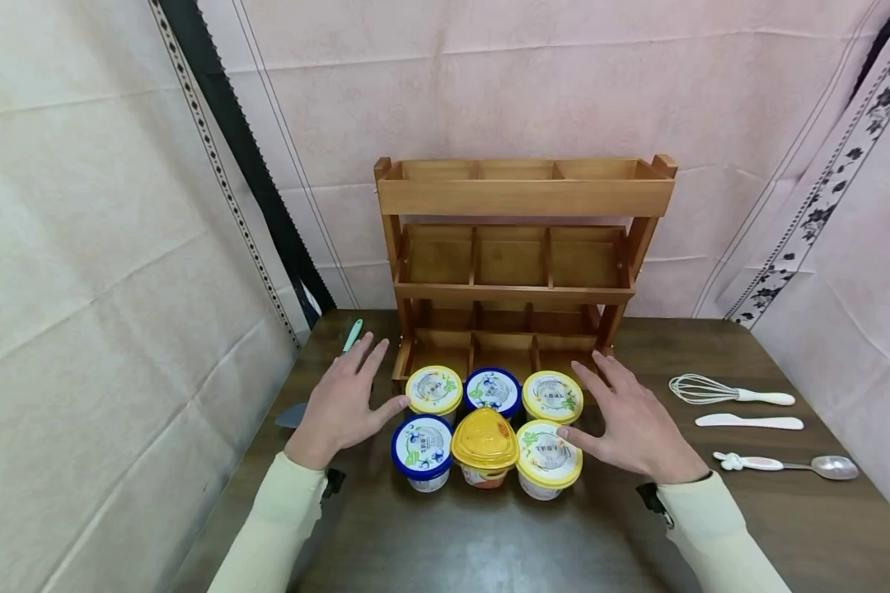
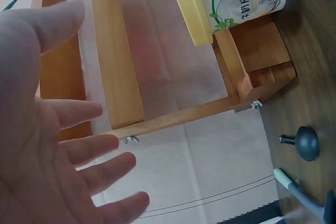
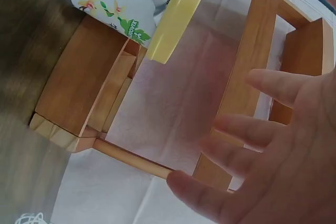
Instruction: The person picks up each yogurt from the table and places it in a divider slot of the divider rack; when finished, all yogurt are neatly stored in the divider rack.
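Observation:
Several lidded tubs stand in two rows on the table. The back row has a yellow-lidded tub, a blue-lidded tub and another yellow-lidded tub. In front are a blue-lidded tub, a tub with a domed yellow lid and a flat yellow-lidded tub. My left hand spreads its fingers at the left of the group, holding nothing. On the other side, my right hand is likewise spread, its thumb near the front right tub; whether it touches is unclear.
Behind the tubs stands a tiered wooden rack with divided compartments. To the right lie a whisk, a white knife and a spoon. At left, a mint-handled utensil and a dark ladle are partly hidden in the head view.

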### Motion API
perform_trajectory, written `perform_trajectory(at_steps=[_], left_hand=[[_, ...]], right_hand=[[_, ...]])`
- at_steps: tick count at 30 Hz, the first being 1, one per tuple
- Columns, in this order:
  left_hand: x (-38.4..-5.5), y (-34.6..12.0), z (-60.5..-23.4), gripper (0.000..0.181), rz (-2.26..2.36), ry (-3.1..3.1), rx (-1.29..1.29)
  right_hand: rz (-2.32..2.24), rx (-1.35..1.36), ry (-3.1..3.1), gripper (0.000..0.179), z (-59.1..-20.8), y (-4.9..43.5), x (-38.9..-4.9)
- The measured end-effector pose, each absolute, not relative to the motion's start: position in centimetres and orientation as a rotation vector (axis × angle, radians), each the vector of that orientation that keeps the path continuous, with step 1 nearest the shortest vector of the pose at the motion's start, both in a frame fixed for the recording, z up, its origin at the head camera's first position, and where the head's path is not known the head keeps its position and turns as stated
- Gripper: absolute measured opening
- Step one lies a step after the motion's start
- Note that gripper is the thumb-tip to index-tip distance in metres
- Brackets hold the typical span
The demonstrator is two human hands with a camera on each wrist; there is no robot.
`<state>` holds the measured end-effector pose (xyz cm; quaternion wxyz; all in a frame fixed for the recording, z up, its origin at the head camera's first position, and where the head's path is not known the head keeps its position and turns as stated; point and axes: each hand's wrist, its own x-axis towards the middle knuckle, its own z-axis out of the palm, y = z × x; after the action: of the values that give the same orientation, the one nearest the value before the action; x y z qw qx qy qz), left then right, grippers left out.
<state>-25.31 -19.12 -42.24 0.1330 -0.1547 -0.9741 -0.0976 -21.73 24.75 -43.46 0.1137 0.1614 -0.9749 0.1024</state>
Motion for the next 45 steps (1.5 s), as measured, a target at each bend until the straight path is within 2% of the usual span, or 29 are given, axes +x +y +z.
perform_trajectory(at_steps=[31,45], left_hand=[[-33.6,-20.2,-40.7,0.046,-1.04,-2.514,-0.49],[-38.8,-19.8,-39.1,0.045,-1.311,-2.417,-0.418]], right_hand=[[0.996,0.445,-2.898,0.088,-47.8,25.2,-24.9],[1.276,0.493,-2.854,0.085,-48.9,26.0,-25.6]])
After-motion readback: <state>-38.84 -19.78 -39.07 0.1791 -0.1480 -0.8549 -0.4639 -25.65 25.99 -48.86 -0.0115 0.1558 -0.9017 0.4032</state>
